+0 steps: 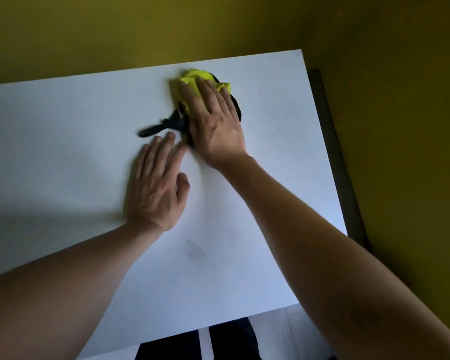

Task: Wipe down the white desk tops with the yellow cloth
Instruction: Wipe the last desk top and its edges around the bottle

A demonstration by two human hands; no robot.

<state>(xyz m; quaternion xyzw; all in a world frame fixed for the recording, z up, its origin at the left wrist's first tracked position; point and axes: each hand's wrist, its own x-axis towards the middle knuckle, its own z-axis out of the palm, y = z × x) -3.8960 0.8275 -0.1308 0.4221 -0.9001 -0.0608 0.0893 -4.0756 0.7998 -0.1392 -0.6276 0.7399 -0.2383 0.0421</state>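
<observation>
Nearest to me are the person's two bare forearms, reaching out from the bottom of the view over the white desk top (63,152), with dark trousers just visible below its near edge. The left hand (157,183) lies flat on the bare surface, fingers straight and slightly spread, holding nothing; I judge it is there as a brace, taking some weight while the other arm stretches toward the far side. The right hand (213,118) is further out, palm down, fingers extended and pressing on the yellow cloth (190,85) rather than curling around it, which suits a wiping stroke since a flat hand spreads pressure across the fabric. The cloth is bunched, lying near the desk's far edge toward the right corner where the two olive-yellow walls meet. It sits under and ahead of the right fingers: the fingertips rest on its middle, while yellow folds stick out past them toward the wall and to either side. Beneath the cloth and palm there is something black (164,127), with a blurred strap or handle-like piece trailing left toward the left fingertips; whether it is part of the cloth or a separate thing I cannot tell. A faint grey smudge (195,252) marks the desk closer to the person, between the forearms, so that patch looks yet to be wiped.
</observation>
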